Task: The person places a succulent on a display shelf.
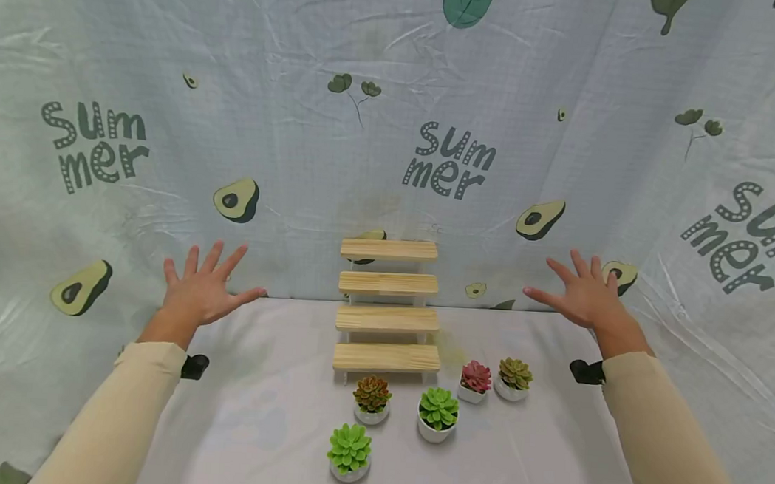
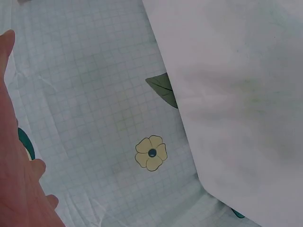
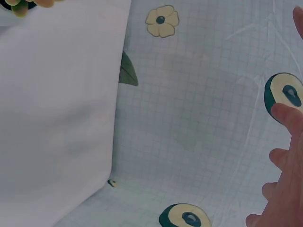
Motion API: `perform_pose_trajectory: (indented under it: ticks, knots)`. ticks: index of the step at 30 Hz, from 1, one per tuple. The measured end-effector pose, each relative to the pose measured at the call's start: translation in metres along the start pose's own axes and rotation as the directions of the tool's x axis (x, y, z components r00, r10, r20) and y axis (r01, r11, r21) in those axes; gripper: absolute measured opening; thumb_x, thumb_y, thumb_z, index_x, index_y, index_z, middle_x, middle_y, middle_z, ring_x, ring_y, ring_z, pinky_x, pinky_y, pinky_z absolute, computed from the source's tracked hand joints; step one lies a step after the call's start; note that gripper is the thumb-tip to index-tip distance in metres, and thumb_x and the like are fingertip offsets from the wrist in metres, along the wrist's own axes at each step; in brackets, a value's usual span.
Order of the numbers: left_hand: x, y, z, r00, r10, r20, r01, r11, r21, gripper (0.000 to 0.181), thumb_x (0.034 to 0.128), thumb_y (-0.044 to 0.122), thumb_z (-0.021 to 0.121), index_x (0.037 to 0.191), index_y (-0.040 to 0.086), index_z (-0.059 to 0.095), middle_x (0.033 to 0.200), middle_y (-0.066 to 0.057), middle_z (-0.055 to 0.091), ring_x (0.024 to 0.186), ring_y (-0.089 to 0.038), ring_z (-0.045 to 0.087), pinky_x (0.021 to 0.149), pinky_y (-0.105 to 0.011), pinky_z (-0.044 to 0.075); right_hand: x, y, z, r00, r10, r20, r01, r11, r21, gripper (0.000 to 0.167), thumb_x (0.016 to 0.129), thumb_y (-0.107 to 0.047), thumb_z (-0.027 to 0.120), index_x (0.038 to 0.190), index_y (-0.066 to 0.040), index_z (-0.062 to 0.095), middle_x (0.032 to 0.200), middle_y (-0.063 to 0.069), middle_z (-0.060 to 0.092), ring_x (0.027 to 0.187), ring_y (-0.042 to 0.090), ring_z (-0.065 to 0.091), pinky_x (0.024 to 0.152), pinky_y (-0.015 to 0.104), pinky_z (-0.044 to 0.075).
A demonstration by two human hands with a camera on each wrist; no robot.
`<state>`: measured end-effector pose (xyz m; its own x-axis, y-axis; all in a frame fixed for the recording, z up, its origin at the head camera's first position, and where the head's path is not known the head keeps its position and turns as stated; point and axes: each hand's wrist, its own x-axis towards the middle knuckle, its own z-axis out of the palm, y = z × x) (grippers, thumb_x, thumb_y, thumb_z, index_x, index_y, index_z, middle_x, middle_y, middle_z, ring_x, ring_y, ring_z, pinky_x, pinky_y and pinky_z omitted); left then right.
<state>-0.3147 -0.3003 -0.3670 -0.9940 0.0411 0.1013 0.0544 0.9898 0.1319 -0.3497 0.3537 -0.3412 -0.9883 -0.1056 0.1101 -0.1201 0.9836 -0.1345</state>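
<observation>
My left hand (image 1: 201, 293) is held out over the left side of the table with fingers spread, holding nothing. Over the right side, my right hand (image 1: 587, 295) is likewise spread and holds nothing. Between them stands a wooden four-step rack (image 1: 388, 319) at the table's back. In front of it are small potted succulents in white pots: a reddish-brown one (image 1: 372, 395), a bright green one (image 1: 350, 448), another green one (image 1: 438, 409), a pink one (image 1: 475, 378) and an olive-yellow one (image 1: 514, 374). Both wrist views show only part of each hand.
A white table (image 1: 269, 427) carries the rack and the succulents. Behind and around it hangs a pale cloth (image 1: 313, 156) printed with avocados, leaves and lettering. Dark wrist straps (image 1: 195, 366) sit at the sleeve cuffs.
</observation>
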Motion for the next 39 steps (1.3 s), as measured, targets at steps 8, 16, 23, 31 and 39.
perform_pose_trajectory:
  ticks: [8,16,23,31,39]
  knots:
    - [-0.005,0.002,0.005,1.0,-0.009,0.015,0.009,1.0,0.013,0.107,0.0857,0.09,0.038,0.166,0.03,0.002,0.17,-0.024,-0.002,0.151,-0.06,-0.005,0.111,-0.085,-0.014,-0.004,0.0,0.011,1.0,-0.02,-0.019,0.02,1.0,0.0,0.103,0.088,-0.082,0.05,0.162,-0.014,0.028,0.168,0.031,0.003,0.148,0.065,-0.003,0.114,0.085,0.0]
    - [-0.01,0.003,0.02,1.0,-0.003,-0.012,0.004,0.999,0.042,0.105,0.0862,0.09,0.039,0.166,0.029,0.008,0.171,-0.024,0.004,0.151,-0.06,0.0,0.113,-0.085,-0.008,-0.011,-0.004,0.024,0.999,-0.04,-0.028,0.04,0.999,0.003,0.101,0.089,-0.08,0.052,0.162,-0.015,0.029,0.168,0.031,0.004,0.15,0.063,-0.003,0.116,0.083,-0.003]
    - [-0.016,0.009,0.04,1.0,0.001,-0.027,-0.001,1.0,0.008,0.104,0.0868,0.088,0.04,0.166,0.028,0.011,0.171,-0.023,0.004,0.152,-0.058,0.0,0.114,-0.084,-0.009,-0.018,-0.009,0.038,0.997,-0.059,-0.059,0.06,0.998,0.016,0.1,0.088,-0.078,0.055,0.162,-0.016,0.03,0.169,0.027,0.006,0.151,0.061,0.001,0.115,0.084,0.005]
    - [-0.027,0.022,0.061,0.999,-0.008,-0.042,0.008,1.0,-0.011,0.101,0.0883,0.085,0.043,0.166,0.028,0.013,0.171,-0.022,0.008,0.153,-0.056,0.004,0.116,-0.083,-0.004,-0.03,-0.011,0.06,0.99,-0.08,-0.116,0.084,0.996,0.03,0.097,0.089,-0.075,0.058,0.159,-0.012,0.037,0.166,0.03,0.016,0.149,0.063,0.011,0.114,0.083,0.015]
    - [-0.037,0.042,0.083,0.997,-0.005,-0.076,-0.004,0.994,-0.113,0.098,0.0903,0.08,0.049,0.166,0.026,0.015,0.171,-0.021,0.011,0.153,-0.054,0.007,0.118,-0.081,0.002,-0.05,-0.008,0.08,0.986,-0.08,-0.146,0.1,0.986,0.136,0.091,0.091,-0.066,0.064,0.157,-0.008,0.039,0.166,0.03,0.018,0.147,0.063,0.016,0.111,0.085,0.019]
